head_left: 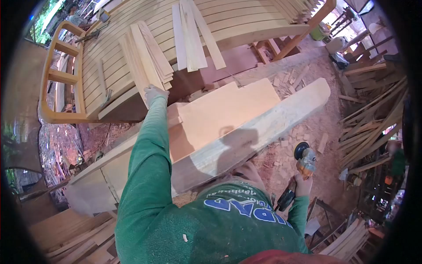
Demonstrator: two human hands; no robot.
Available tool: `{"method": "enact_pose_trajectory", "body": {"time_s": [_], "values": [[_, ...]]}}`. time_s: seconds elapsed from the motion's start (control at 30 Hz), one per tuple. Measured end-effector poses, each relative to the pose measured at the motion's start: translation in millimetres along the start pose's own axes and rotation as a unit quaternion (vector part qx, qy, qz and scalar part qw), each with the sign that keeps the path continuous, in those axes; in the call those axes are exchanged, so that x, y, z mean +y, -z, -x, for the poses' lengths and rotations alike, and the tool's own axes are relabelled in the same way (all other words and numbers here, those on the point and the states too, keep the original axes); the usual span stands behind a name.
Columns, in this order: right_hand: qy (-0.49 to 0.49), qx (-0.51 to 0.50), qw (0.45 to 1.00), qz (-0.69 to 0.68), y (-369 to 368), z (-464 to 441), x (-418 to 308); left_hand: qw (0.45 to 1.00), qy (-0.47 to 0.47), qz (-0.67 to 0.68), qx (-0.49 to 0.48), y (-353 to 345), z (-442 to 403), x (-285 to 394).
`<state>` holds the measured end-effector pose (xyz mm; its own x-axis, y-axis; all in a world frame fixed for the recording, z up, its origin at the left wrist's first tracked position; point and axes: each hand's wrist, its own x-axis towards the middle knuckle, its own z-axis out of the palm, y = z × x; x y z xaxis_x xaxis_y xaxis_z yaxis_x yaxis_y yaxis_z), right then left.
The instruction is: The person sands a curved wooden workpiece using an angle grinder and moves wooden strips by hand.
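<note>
My left hand (pixel 156 94), at the end of my outstretched arm, is closed on the near end of a pale wooden slat (pixel 139 66). That slat lies in a fanned stack on a slatted wooden bench (pixel 107 57). More loose slats (pixel 190 39) rest on the bench just to the right. Down by my right side, my right hand (pixel 303 184) grips an angle grinder (pixel 307 165) by its body. Its round black disc (pixel 302 150) points away from me. My fingers partly hide the tool's body.
A long thick wooden beam (pixel 281 115) and a flat board (pixel 228 110) lie between me and the bench. Wood offcuts (pixel 285 152) are scattered over the dusty floor. Curved wood strips (pixel 373 127) are piled at the right, with more planks (pixel 74 237) at lower left.
</note>
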<state>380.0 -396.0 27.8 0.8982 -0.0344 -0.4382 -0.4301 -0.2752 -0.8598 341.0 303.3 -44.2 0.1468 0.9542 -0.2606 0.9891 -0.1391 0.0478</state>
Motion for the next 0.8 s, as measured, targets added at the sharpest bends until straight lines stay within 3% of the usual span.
{"method": "enact_pose_trajectory", "body": {"time_s": [0.1, 0.13, 0.2, 0.33, 0.4, 0.43, 0.47, 0.5, 0.53, 0.57, 0.63, 0.7, 0.8], "values": [[0.017, 0.003, 1.000, -0.010, -10, -4, -23, 0.999, 0.019, 0.012, -0.035, 4, -13, 5], [0.019, -0.008, 1.000, -0.012, -13, -4, -33, 0.999, 0.036, 0.031, -0.005, 0, -19, 6], [0.019, -0.032, 0.999, -0.014, -19, -4, -52, 0.956, 0.040, 0.260, -0.127, -33, -83, -12], [0.115, -0.046, 0.992, 0.025, -32, -11, -72, 0.969, -0.057, 0.226, -0.078, 4, -108, -41], [0.135, -0.033, 0.990, 0.027, -37, -11, -73, 0.972, 0.001, 0.232, -0.018, -2, -119, -66], [0.128, -0.029, 0.991, 0.014, -40, -11, -72, 0.970, -0.052, 0.235, -0.018, 22, -73, -74], [0.122, -0.023, 0.992, -0.001, -42, -10, -67, 0.935, -0.083, 0.345, -0.014, 11, -58, -97], [0.103, -0.030, 0.994, -0.002, -38, -15, -66, 0.940, -0.100, 0.325, 0.035, -10, -47, -117], [0.083, -0.038, 0.996, -0.003, -32, -18, -61, 0.950, -0.111, 0.290, 0.022, -17, -29, -137], [0.091, -0.027, 0.995, 0.006, -25, -21, -55, 0.943, -0.123, 0.305, 0.047, 33, 65, -126], [0.112, -0.013, 0.993, 0.024, -17, -29, -47, 0.931, -0.200, 0.295, 0.080, 13, 109, -165], [0.123, 0.004, 0.992, 0.005, -13, -26, -41, 0.918, -0.271, 0.283, 0.061, 13, 175, -192], [0.129, 0.022, 0.991, 0.004, -5, -14, -39, 0.902, -0.306, 0.304, -0.019, 8, 255, -221]]}}
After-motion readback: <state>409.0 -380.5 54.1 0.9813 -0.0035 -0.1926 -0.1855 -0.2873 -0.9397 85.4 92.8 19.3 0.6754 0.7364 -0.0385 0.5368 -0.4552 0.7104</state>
